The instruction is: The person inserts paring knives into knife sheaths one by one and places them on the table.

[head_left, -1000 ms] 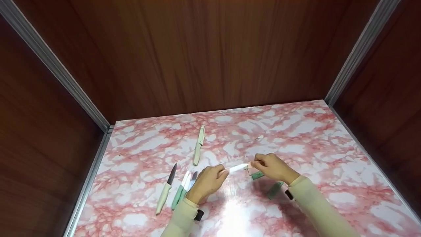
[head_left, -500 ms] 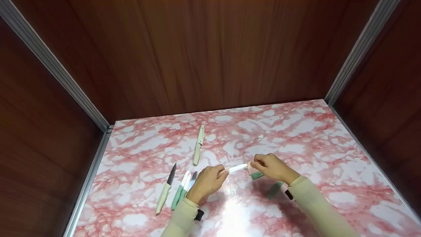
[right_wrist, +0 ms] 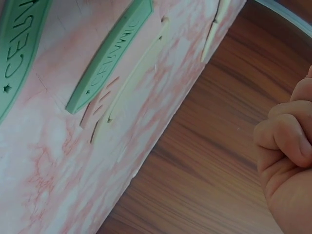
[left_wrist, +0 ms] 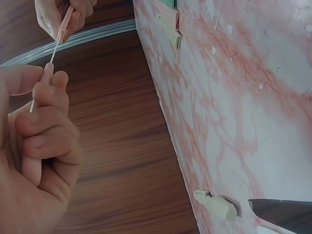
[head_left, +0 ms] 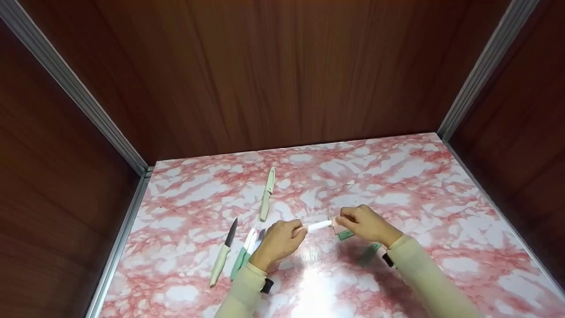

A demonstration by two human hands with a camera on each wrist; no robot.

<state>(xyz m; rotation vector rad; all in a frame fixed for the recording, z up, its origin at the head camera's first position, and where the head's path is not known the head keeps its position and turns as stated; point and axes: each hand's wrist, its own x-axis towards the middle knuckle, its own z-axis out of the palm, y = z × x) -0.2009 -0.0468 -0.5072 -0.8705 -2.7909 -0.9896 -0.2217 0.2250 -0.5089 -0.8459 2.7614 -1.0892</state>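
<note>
My left hand grips the pink handle of a knife, its fingers curled round it. The white blade points right toward my right hand. Between thumb and fingers, the right hand pinches a slim pink blade cover, with the blade's tip right at its end. In the right wrist view, only the curled fingers show. Beneath the right hand, on the table, lie a green blade cover, a pink blade cover and a cream blade cover, side by side.
Another green cover lies near the right wrist. Left of the left hand are a dark-bladed knife with a cream handle, green-handled knives with white blades, and another dark blade. A covered cream knife lies farther back. Wood panels enclose the marbled table.
</note>
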